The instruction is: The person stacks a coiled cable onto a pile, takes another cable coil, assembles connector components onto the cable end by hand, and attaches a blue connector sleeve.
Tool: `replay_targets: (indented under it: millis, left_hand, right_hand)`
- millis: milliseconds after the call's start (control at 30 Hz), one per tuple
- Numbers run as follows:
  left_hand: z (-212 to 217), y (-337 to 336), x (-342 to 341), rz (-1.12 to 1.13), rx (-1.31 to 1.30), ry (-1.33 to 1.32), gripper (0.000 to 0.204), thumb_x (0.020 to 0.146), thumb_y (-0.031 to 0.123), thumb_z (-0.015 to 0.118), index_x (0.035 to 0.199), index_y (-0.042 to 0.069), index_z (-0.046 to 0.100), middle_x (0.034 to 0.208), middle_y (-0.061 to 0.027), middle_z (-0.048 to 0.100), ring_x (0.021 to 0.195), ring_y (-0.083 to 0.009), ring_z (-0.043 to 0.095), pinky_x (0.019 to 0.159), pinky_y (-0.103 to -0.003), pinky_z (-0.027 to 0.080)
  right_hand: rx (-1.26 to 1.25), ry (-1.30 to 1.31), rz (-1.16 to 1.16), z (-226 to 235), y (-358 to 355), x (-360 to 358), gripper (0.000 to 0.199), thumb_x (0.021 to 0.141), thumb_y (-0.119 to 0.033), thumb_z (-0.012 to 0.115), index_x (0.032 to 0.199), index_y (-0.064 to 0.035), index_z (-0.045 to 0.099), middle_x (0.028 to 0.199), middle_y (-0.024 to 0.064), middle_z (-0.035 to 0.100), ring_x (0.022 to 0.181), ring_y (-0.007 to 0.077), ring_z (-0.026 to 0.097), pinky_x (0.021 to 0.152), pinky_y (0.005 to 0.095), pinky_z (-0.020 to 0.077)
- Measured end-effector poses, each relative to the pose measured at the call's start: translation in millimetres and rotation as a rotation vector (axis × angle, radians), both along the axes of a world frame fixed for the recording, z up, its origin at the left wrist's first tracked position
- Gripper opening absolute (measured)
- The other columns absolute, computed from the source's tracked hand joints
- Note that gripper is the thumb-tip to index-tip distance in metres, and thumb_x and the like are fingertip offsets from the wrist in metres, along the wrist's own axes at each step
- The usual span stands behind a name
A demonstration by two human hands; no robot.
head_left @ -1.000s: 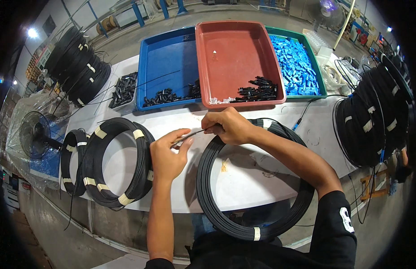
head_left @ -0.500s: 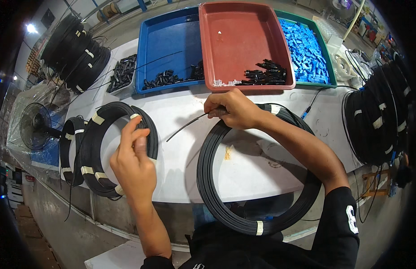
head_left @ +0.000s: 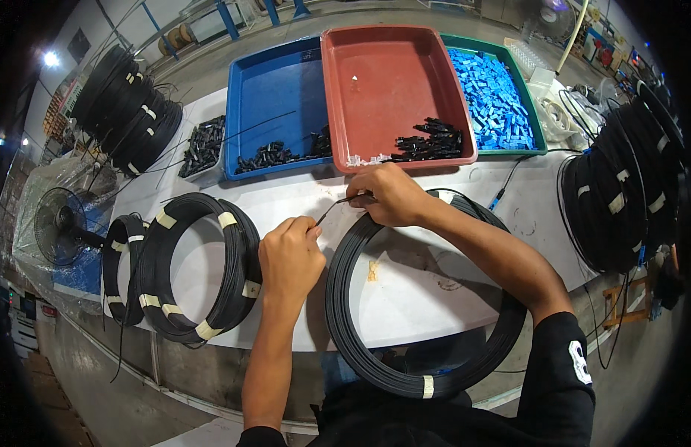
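My left hand (head_left: 292,257) is closed on the free end of a thin black cable (head_left: 331,208). A short way to the right, my right hand (head_left: 388,195) pinches the same cable, with a dark stub showing at its fingertips. The stretch between both hands bends a little. Below my right hand lies a large coil of black cable (head_left: 344,328), bound with pale tape and reaching over the table's near edge. Just left of my left hand stand more taped black coils (head_left: 243,257).
Along the far side sit a blue tray (head_left: 278,89), a red tray (head_left: 383,82) with black and white small parts, and a green tray (head_left: 538,134) of blue pieces. A small bin of black parts (head_left: 204,145) is beside them. Cable stacks (head_left: 614,186) rise at right.
My left hand has moved right and closed on the cable's free end, which hung loose before. My right hand still grips the cable. The whole view has shifted slightly.
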State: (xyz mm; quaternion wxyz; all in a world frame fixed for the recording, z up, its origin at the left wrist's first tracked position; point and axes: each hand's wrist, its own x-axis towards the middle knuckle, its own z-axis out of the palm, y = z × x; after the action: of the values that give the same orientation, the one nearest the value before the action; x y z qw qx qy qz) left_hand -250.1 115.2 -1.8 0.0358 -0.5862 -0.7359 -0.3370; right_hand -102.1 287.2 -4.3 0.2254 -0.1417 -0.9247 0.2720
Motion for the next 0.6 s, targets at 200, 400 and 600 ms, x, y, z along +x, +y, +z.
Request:
replay_targets:
  millis: [200, 400, 600]
  left_hand:
    - [2, 5, -1, 0.078, -0.004, 0.218, 0.007, 0.077, 0.001, 0.07, 0.084, 0.0, 0.07, 0.079, -0.0148, 0.07, 0.071, -0.0337, 0.069, 0.065, -0.042, 0.054]
    - [10, 4, -7, -0.03, 0.091, 0.145, 0.009, 0.073, 0.002, 0.072, 0.082, 0.005, 0.07, 0.076, -0.009, 0.069, 0.066, -0.0308, 0.067, 0.059, -0.037, 0.052]
    - [8, 9, -12, -0.075, 0.154, 0.038, 0.003, 0.073, 0.005, 0.074, 0.075, 0.006, 0.073, 0.072, -0.0086, 0.071, 0.063, -0.0292, 0.067, 0.057, -0.034, 0.051]
  right_hand:
    - [-0.051, 0.1, 0.12, -10, 4, -5, 0.017, 0.074, 0.007, 0.069, 0.09, 0.0033, 0.074, 0.083, 0.0202, 0.069, 0.079, 0.0359, 0.068, 0.071, 0.0416, 0.0521]
    - [-0.034, 0.097, 0.164, -8, -1, -3, 0.017, 0.077, 0.01, 0.069, 0.092, 0.0037, 0.074, 0.082, 0.0172, 0.068, 0.075, 0.0338, 0.067, 0.067, 0.0393, 0.0515]
    - [-0.099, 0.046, 0.19, -3, -1, -4, 0.015, 0.077, 0.01, 0.069, 0.092, 0.0054, 0.073, 0.084, 0.018, 0.071, 0.077, 0.031, 0.069, 0.068, 0.0376, 0.0529]
